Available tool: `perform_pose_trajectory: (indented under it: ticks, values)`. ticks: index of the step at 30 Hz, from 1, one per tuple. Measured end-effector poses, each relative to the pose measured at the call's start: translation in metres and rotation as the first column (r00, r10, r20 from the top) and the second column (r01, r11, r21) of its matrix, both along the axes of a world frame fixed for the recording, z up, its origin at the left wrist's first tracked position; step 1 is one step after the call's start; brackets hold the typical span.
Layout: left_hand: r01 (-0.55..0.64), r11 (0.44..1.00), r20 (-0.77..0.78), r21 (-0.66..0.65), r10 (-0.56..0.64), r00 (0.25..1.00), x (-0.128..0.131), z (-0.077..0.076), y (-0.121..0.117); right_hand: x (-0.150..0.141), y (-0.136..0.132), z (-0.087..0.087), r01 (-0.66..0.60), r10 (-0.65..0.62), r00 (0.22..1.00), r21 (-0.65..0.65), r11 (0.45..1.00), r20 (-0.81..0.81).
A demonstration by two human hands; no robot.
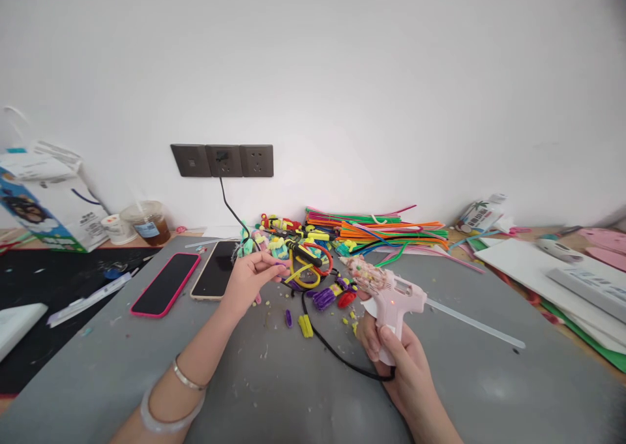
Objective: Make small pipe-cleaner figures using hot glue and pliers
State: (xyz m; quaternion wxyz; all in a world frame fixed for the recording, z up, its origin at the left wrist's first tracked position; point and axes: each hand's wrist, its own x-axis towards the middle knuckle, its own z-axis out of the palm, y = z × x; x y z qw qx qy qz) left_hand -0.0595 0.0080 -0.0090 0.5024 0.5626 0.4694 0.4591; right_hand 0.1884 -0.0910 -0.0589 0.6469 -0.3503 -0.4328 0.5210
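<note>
My right hand (398,353) is wrapped round the handle of a pink hot glue gun (391,300), whose nozzle points up and left. A clear glue stick (479,325) juts from its back, and an orange light glows on its body. My left hand (257,278) is closed in a pinch on a small purple piece (280,265), mostly hidden by the fingers. Between the hands lie a purple and yellow fuzzy figure (328,294), a red piece (347,299), a yellow fuzzy piece (306,326) and a purple one (288,318).
Bundled pipe cleaners (391,232) lie by the wall. The gun's black cord (337,353) loops over the grey mat (220,379); another cord runs to the wall socket (223,162). Two phones (166,284) and a drink cup (151,225) are at left, white boards (538,274) at right.
</note>
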Motion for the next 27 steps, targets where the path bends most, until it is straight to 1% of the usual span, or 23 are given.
perform_pose_trajectory:
  ticks: [3,6,8,11,13,15,18,21,27]
  values:
    - [0.036,0.999,-0.048,-0.010,-0.037,0.998,0.001,0.002,-0.002,0.000,0.000,0.004,-0.029,0.028,0.997,-0.011,1.000,-0.074]
    - [0.087,0.996,-0.004,0.018,-0.087,0.996,0.006,0.008,-0.005,-0.001,-0.001,0.006,-0.062,0.058,0.990,-0.030,0.998,-0.127]
    - [0.103,0.994,0.045,0.029,-0.105,0.994,0.010,0.013,-0.008,-0.002,-0.001,0.006,-0.083,0.076,0.990,-0.049,0.995,-0.121]
    - [0.151,0.988,0.045,0.023,-0.151,0.987,0.015,0.017,-0.012,-0.002,-0.003,0.004,-0.110,0.105,0.991,-0.062,0.992,-0.082]
    - [0.188,0.981,0.032,0.055,-0.190,0.981,0.017,0.016,-0.013,-0.002,-0.004,0.003,-0.116,0.112,0.991,-0.064,0.991,-0.069]
    - [0.206,0.972,0.027,0.114,-0.210,0.977,0.018,0.013,-0.013,-0.004,-0.005,0.003,-0.122,0.117,0.991,-0.070,0.990,-0.067]
    - [0.193,0.963,0.007,0.188,-0.198,0.980,0.019,0.006,-0.012,-0.007,-0.006,0.007,-0.132,0.127,0.990,-0.095,0.987,-0.055]
    - [0.175,0.962,-0.030,0.207,-0.173,0.985,0.021,0.002,-0.013,-0.010,-0.007,0.010,-0.136,0.133,0.991,-0.111,0.985,-0.029]
    - [0.152,0.962,-0.034,0.227,-0.148,0.988,0.022,0.005,-0.016,-0.012,-0.009,0.013,-0.153,0.155,0.988,-0.124,0.980,0.009]
